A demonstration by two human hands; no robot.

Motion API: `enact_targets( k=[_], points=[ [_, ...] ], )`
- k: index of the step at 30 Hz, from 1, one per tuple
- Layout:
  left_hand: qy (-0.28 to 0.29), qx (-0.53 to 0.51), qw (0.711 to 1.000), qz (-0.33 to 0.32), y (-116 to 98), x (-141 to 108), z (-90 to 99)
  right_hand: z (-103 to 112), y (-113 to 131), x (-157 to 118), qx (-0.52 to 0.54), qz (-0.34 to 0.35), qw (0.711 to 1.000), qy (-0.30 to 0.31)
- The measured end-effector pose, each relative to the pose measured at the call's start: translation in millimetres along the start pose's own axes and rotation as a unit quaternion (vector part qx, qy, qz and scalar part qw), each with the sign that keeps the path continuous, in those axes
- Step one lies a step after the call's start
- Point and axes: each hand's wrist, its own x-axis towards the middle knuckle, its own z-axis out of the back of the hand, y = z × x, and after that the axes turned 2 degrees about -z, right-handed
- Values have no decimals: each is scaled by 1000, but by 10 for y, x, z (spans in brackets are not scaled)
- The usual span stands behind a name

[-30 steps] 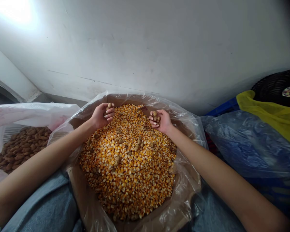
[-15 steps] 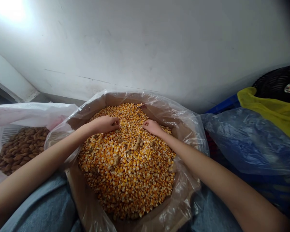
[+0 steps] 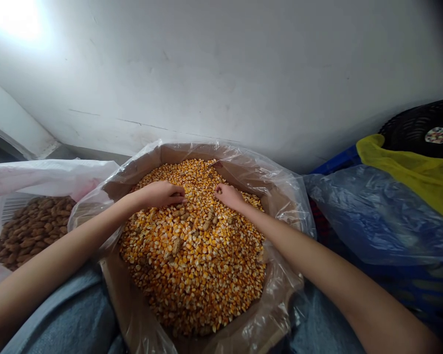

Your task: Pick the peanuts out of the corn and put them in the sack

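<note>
Sideways, left hand [image 3: 163, 194] and right hand [image 3: 229, 196] point inward, curled on dried corn kernels [image 3: 206, 275], grip unclear

Orange-gold corn kernels [image 3: 194, 265] — brown peanuts [image 3: 176, 246], blue plastic bag [image 3: 376, 216]

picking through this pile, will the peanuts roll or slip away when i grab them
The peanuts probably won't slip much, since their ridged, dry-looking shells should grip well. They likely feel light for their size. Lying among loose corn kernels, they may shift or sink as the kernels slide.
</note>
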Motion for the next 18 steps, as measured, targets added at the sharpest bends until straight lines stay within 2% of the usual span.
enact_targets(
  k=[2, 4, 5, 6, 8, 9, 10, 12, 14, 15, 16, 18],
  points=[
    [-32, -100, 994, 4, 11, 2, 6, 41, -13, 25, 97, -23, 995, 30],
    [-65, -259, 964, 17, 18, 2, 10, 117, -22, 46, 243, -44, 966, 79],
    [-75, -351, 933, 23, 18, 1, 11, 166, -22, 52, 330, -47, 937, 106],
    [-77, -441, 894, 25, 17, 1, 13, 220, -20, 54, 422, -47, 896, 133],
    [-65, -588, 806, 21, 12, 3, 17, 330, -8, 46, 587, -47, 789, 175],
    [-58, -640, 766, 18, 9, 4, 20, 378, 0, 39, 634, -46, 749, 187],
    [-51, -679, 732, 17, 7, 6, 23, 418, 7, 31, 664, -47, 720, 195],
    [-43, -725, 687, 23, 7, 10, 25, 468, 16, 18, 690, -53, 694, 198],
    [-39, -737, 674, 31, 12, 13, 18, 481, 15, 13, 687, -65, 698, 191],
    [-38, -731, 680, 35, 14, 14, 11, 479, 12, 12, 680, -74, 706, 186],
    [-41, -714, 698, 39, 15, 14, 2, 476, 8, 13, 671, -82, 715, 181],
    [-54, -646, 760, 43, 11, 14, -16, 471, 3, 12, 656, -91, 728, 179]
  ],
)
